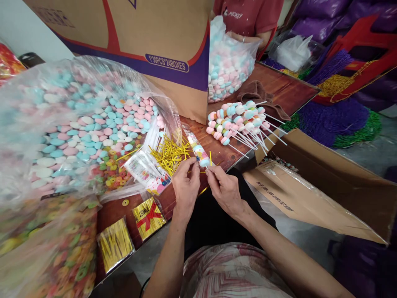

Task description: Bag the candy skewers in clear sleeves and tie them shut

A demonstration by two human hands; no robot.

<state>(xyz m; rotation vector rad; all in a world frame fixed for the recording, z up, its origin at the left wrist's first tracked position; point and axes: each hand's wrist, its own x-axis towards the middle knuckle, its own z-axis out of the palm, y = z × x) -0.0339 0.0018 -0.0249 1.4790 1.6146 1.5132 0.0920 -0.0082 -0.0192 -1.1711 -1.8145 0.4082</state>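
Note:
Both hands meet at the lower end of a candy skewer (201, 155) in a printed clear bag, which lies slanted over the table edge. My left hand (186, 186) is closed, its thumb and fingertips pinching the bag's neck below the candy. My right hand (223, 186) is closed too, pinching beside the stick with a gold twist tie (210, 157) jutting up at its fingertips. How far the tie wraps around the neck is hidden by the fingers. Left of the hands lie a pile of loose gold twist ties (170, 154) and a stack of printed bags (145, 171).
Pastel candies fill a big clear bag (93, 124); ring gummies (77, 248) fill another. Two packets of ties (116, 244) lie near the front edge. Unwrapped candy skewers (237, 120) are piled at right, above an open carton (310, 194). A person (248, 20) sits behind the tall box (139, 41).

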